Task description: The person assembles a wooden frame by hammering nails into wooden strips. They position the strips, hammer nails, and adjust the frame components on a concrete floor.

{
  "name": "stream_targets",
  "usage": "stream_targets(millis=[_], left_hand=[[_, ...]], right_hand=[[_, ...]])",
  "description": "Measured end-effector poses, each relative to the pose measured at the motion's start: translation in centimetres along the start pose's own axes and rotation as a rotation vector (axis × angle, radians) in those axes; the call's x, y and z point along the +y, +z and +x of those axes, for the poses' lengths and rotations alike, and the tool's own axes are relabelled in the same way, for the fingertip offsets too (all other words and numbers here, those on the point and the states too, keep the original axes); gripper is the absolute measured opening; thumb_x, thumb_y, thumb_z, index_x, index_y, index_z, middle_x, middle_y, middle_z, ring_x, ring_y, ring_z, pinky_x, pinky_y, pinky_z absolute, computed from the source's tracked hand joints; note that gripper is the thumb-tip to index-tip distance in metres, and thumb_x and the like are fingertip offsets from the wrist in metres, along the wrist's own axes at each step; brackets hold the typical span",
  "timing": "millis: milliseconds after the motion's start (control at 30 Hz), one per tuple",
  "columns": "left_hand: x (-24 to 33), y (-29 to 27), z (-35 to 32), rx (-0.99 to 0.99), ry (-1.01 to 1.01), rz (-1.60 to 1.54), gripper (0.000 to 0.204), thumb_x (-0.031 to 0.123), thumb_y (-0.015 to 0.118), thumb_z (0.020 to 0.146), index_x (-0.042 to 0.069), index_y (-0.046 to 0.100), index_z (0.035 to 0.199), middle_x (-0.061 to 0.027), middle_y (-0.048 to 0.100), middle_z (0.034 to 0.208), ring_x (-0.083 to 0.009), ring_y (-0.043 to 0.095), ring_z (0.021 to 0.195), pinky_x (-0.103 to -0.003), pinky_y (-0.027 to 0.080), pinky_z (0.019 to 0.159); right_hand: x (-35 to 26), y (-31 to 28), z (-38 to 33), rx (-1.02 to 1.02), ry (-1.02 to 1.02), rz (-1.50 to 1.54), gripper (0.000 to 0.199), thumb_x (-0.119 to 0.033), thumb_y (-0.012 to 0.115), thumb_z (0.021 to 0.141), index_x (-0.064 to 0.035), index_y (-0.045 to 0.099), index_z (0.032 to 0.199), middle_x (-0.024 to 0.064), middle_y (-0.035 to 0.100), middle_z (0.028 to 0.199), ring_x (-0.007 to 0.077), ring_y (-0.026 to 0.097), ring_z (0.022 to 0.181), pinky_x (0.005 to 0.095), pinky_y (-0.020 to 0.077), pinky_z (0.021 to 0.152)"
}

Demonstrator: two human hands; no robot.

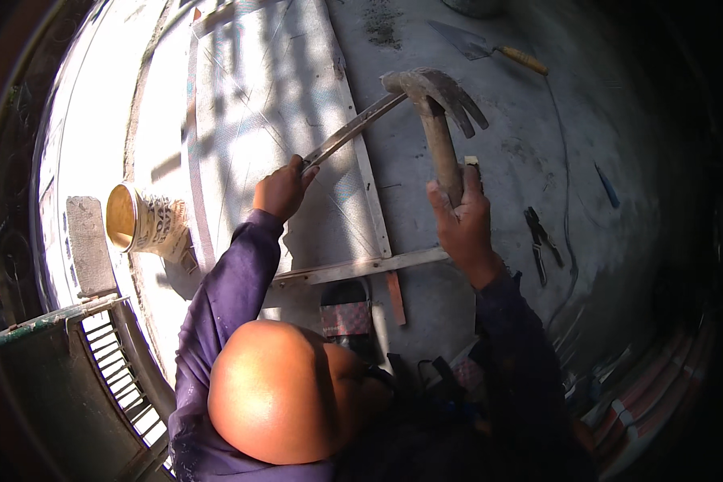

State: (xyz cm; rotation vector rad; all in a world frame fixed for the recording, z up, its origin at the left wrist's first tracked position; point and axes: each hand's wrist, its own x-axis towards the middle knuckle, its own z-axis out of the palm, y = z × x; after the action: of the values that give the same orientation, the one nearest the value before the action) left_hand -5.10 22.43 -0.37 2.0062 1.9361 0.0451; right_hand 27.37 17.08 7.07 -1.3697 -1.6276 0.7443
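At 12 o'clock in the view, a long, narrow, brownish strip (353, 132) is pinched by the grip of the left hand (281, 190), near its lower end. From this hand the strip is pointed toward 2 o'clock. A claw hammer with a worn wooden handle and a grey metal head (439, 145) is held at 1 o'clock; its handle is enclosed by the closed grip of the right hand (464, 229). The hammer head is seen at the upper end of the strip, but whether they are touching cannot be told.

At 11 o'clock, a pale mesh panel with a thin frame (249, 136) is laid partly in sunlight, and it is crossed by the strip in the view. Farther at 1 o'clock, a pointed trowel with a yellowish handle (524, 60) is placed on the grey concrete floor (522, 112). Dark-handled pliers (540, 237) are found at 3 o'clock, and a pale printed bucket (159, 223) at 9 o'clock.
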Motion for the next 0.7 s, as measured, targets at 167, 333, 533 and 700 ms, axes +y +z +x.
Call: stream_targets(millis=[167, 333, 533, 700], left_hand=[[0.3, 0.4, 0.6, -0.005, 0.018, -0.024, 0.041, 0.049, 0.053, 0.103, 0.008, 0.053, 0.104, -0.0197, 0.070, 0.082, -0.0407, 0.071, 0.078, -0.052, 0.054, 0.068], [0.0, 0.0, 1.2, -0.002, 0.053, -0.027, 0.040, 0.047, 0.054, 0.103, 0.007, 0.053, 0.105, -0.0200, 0.070, 0.082, -0.0406, 0.071, 0.078, -0.052, 0.054, 0.068], [-0.2, -0.3, 1.5, -0.038, 0.055, -0.081, 0.039, 0.045, 0.055, 0.103, 0.007, 0.053, 0.105, -0.0211, 0.070, 0.082, -0.0425, 0.070, 0.079, -0.053, 0.054, 0.069], [-0.3, -0.8, 1.8, -0.034, 0.076, -0.060, 0.038, 0.045, 0.055, 0.103, 0.007, 0.054, 0.105, -0.0221, 0.071, 0.084, -0.0432, 0.070, 0.080, -0.053, 0.054, 0.070]], right_hand=[[1.0, 3.5, 2.3, -0.064, 0.104, -0.143, 0.031, -0.026, 0.066, 0.099, -0.0001, 0.054, 0.111, 0.0218, 0.067, 0.073, 0.0381, 0.072, 0.069, 0.0440, 0.0526, 0.057], [1.0, 3.6, 3.4, -0.184, 0.193, -0.305, 0.035, -0.028, 0.065, 0.100, 0.0012, 0.054, 0.114, 0.0232, 0.068, 0.074, 0.0381, 0.073, 0.071, 0.0431, 0.0549, 0.058], [-0.7, 2.6, 2.9, 0.190, -0.158, 0.104, 0.029, -0.015, 0.070, 0.096, 0.0014, 0.054, 0.114, 0.0212, 0.067, 0.076, 0.0379, 0.073, 0.071, 0.0401, 0.0567, 0.058], [0.3, 3.4, 4.3, -0.227, 0.180, -0.372, 0.030, -0.023, 0.065, 0.099, 0.0026, 0.052, 0.108, 0.0251, 0.067, 0.074, 0.0443, 0.071, 0.072, 0.0473, 0.0560, 0.058]])
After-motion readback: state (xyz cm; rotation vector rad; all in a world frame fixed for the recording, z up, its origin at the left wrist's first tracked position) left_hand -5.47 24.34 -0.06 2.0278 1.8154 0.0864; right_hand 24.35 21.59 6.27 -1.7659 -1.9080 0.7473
